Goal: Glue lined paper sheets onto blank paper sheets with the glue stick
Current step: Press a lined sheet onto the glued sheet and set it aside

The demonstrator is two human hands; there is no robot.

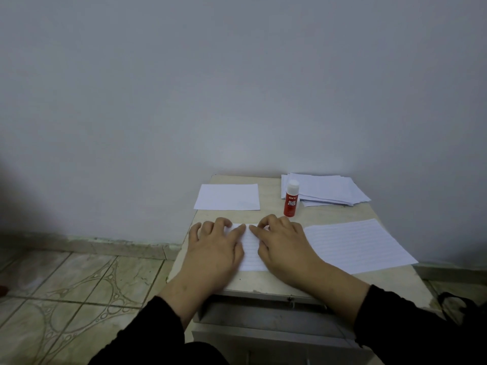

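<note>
A lined sheet (251, 248) lies near the front of the small table (268, 280). My left hand (213, 246) and my right hand (284, 246) both press flat on it, index fingertips nearly meeting at its top edge. Most of the sheet is hidden under my palms. The red glue stick (291, 198) with its white cap on stands upright just behind my right hand. A blank sheet (228, 197) lies at the back left. Another lined sheet (355, 245) lies to the right of my right hand.
A loose stack of white sheets (326, 191) sits at the back right corner against the wall. A drawer front (263, 309) shows below the table's front edge. Tiled floor (79, 285) lies to the left.
</note>
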